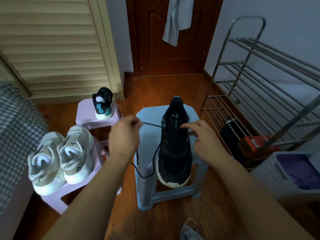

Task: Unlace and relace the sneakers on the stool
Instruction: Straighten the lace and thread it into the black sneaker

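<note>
While the black sneaker (174,144) stands toe-near on the blue stool (147,135), the left hand (123,135) pinches the lace (152,125), drawn taut left of the shoe's top eyelets. Right hand (200,135) hovers at the shoe's right side, fingers loose, gripping nothing. Unlacing or relacing (I cannot tell which) is underway; next, work the neighbouring eyelet.

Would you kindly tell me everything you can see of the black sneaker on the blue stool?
The black sneaker lies on the blue stool, toe toward the camera, heel away. It looks like dark knit fabric with teal accents, a white sole and a small logo on the tongue. Its dark lace runs out sideways to the left hand, which pinches it; a slack loop trails over the seat. The right hand reaches to the eyelets.
</note>
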Tool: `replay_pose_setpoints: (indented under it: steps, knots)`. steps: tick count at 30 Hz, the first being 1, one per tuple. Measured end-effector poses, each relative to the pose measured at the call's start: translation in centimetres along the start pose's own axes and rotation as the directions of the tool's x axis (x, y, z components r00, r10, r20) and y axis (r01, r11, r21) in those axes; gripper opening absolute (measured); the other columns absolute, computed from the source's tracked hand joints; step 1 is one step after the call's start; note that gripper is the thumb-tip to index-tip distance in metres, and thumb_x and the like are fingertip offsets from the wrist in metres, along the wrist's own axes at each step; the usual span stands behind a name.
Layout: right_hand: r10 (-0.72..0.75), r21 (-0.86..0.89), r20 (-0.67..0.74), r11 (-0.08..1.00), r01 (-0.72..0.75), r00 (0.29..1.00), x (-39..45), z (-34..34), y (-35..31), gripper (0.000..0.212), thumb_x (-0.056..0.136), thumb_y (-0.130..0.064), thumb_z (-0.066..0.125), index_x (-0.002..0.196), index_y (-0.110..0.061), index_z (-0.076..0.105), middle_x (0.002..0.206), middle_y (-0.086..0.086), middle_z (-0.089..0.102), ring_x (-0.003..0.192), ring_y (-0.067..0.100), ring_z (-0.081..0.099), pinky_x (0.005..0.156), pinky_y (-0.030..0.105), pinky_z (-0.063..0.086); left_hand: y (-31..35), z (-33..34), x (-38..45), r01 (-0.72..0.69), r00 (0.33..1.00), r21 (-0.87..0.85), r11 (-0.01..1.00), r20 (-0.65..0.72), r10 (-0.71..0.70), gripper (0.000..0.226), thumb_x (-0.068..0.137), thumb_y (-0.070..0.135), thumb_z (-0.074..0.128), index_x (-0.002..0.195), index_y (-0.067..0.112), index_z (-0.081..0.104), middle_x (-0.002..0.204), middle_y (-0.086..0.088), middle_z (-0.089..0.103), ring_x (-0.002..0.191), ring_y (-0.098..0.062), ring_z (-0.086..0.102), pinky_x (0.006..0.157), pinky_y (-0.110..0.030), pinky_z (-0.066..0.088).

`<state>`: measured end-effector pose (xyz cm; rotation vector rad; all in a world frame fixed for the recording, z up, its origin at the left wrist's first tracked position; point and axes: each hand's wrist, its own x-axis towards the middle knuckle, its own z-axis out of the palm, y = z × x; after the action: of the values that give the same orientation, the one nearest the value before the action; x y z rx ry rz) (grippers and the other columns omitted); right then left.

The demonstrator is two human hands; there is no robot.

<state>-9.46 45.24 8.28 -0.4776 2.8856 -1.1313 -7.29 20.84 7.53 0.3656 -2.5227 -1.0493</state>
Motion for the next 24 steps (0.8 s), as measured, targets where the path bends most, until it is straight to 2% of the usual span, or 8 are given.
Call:
replay_pose_setpoints:
  steps: [3,7,10,13,15,18,22,24]
  knots:
    - [-0.005,-0.025,0.017,1.0,0.005,1.0,-0.1,-0.1,-0.1,0.069,0.082,0.019,0.049,0.135,-0.024,0.06,0.12,-0.004,0.047,0.11,0.011,0.051,0.102,0.032,0.045,-4.2,-2.9,1.5,0.083,0.974,0.022,0.996,-0.212,-0.076,0.013,0.091,0.035,0.066,0.092,0.025,0.074,0.087,-0.004,0.07,0.076,-0.026,0.066,0.071,-0.042,0.057]
    - [0.0,-0.03,0.026,1.0,0.001,1.0,0.0,0.0,-0.7,0.062,0.085,0.012,0.052,0.135,-0.024,0.059,0.118,-0.006,0.044,0.109,0.009,0.049,0.102,0.032,0.044,-5.0,-2.9,0.8,0.12,0.992,0.065,0.991,-0.057,-0.116,0.012,0.096,0.029,0.064,0.09,0.023,0.072,0.083,-0.003,0.073,0.074,-0.024,0.067,0.072,-0.039,0.056]
    - [0.03,-0.037,-0.035,0.999,-0.031,0.999,0.0,0.2,-0.5,0.057,0.086,0.011,0.051,0.129,-0.024,0.063,0.12,-0.006,0.042,0.115,0.013,0.048,0.103,0.032,0.043,-3.2,-2.3,0.1,0.169,0.986,-0.112,0.979,0.025,-0.167,0.019,0.101,0.03,0.055,0.084,0.025,0.064,0.074,0.003,0.072,0.068,-0.021,0.065,0.065,-0.034,0.052]
    - [-0.093,-0.113,-0.204,0.991,0.07,0.975,0.0,1.0,-1.3,0.046,0.091,-0.004,0.057,0.132,-0.026,0.062,0.132,-0.006,0.042,0.128,0.016,0.037,0.105,0.029,0.036,0.4,-2.8,-1.5,0.132,0.991,-0.351,0.927,0.05,-0.123,0.015,0.099,0.022,0.061,0.087,0.025,0.068,0.083,0.009,0.074,0.067,-0.007,0.062,0.06,-0.025,0.047]
    - [-0.231,-0.127,-0.161,0.969,0.212,0.96,-0.3,2.0,-2.9,0.05,0.095,-0.021,0.062,0.144,-0.028,0.051,0.141,-0.009,0.043,0.135,0.013,0.032,0.112,0.029,0.029,2.9,-3.6,-2.9,0.05,0.998,-0.487,0.872,0.062,-0.022,0.012,0.098,0.013,0.063,0.095,0.017,0.074,0.091,0.009,0.075,0.083,0.002,0.067,0.071,-0.01,0.048]
    - [-0.303,-0.062,0.023,0.951,0.304,0.953,-0.8,3.9,-5.3,0.064,0.096,-0.034,0.064,0.154,-0.032,0.035,0.141,-0.012,0.049,0.139,0.007,0.033,0.121,0.031,0.02,3.8,-4.5,-4.0,0.04,0.994,-0.6,0.799,0.106,0.03,0.014,0.097,0.007,0.063,0.102,0.012,0.075,0.098,0.004,0.077,0.089,-0.002,0.069,0.076,-0.013,0.051]
    - [-0.326,-0.036,0.135,0.942,0.333,0.936,-1.0,5.2,-5.9,0.04,0.101,-0.03,0.057,0.141,-0.027,0.052,0.092,-0.013,0.063,0.102,0.006,0.053,0.115,0.033,0.032,2.6,-5.9,-4.1,0.3,0.949,-0.813,0.499,0.308,-0.07,0.017,0.101,0.006,0.054,0.111,0.01,0.067,0.1,-0.008,0.074,0.047,-0.013,0.04,0.046,-0.022,0.031]
    - [-0.306,-0.018,0.137,0.95,0.311,0.942,-0.9,5.2,-5.7,0.025,0.104,-0.029,0.05,0.124,-0.023,0.065,0.095,-0.008,0.066,0.101,0.01,0.056,0.101,0.036,0.045,1.8,-6.4,-3.5,0.352,0.936,-0.861,0.367,0.328,-0.13,0.019,0.103,0.004,0.048,0.113,0.01,0.063,0.093,-0.009,0.071,0.04,-0.007,0.025,0.04,-0.02,0.02]
